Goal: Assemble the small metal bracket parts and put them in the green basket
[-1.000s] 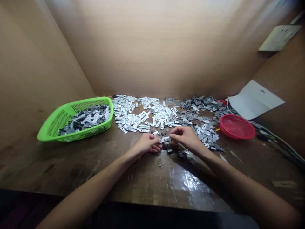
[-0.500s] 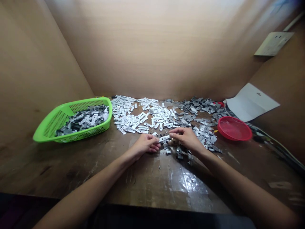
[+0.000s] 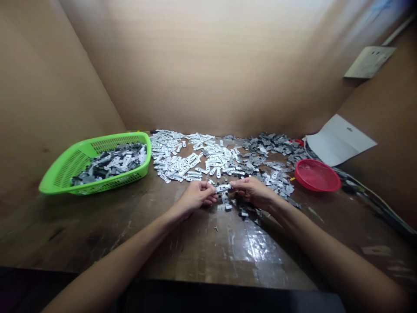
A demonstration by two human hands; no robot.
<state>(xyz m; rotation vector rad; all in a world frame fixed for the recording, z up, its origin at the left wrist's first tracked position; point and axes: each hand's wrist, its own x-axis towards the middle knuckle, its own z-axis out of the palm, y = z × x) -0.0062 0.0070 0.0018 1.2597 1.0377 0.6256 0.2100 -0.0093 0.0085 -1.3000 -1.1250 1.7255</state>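
Observation:
Between my two hands is a slotted light-metal plate (image 3: 223, 188), raised a little over the table. My left hand (image 3: 198, 194) pinches its left end with thumb and fingers. At its right end, the thumb and fingertips of my right hand (image 3: 252, 191) are closed on it. Beneath and just right of the plate lie small metal pieces (image 3: 227, 204), partly hidden by my right hand. Beyond my hands spreads a pile of pale slotted plates (image 3: 182, 167). Darker grey metal pieces (image 3: 267, 145) are heaped to its right.
On the left stands a green plastic basket (image 3: 94, 188) holding many metal parts. A red bowl (image 3: 317, 176) sits at the right, before a white sheet (image 3: 340, 139) and some cables. One tiny part (image 3: 216, 228) lies on the table (image 3: 156, 252) nearer me. Wooden panels rise behind and at both sides.
The view has shifted slightly. My right fingers have changed their grip at the plate's right end, now lower and more curled. My left hand keeps its pinch on the plate.

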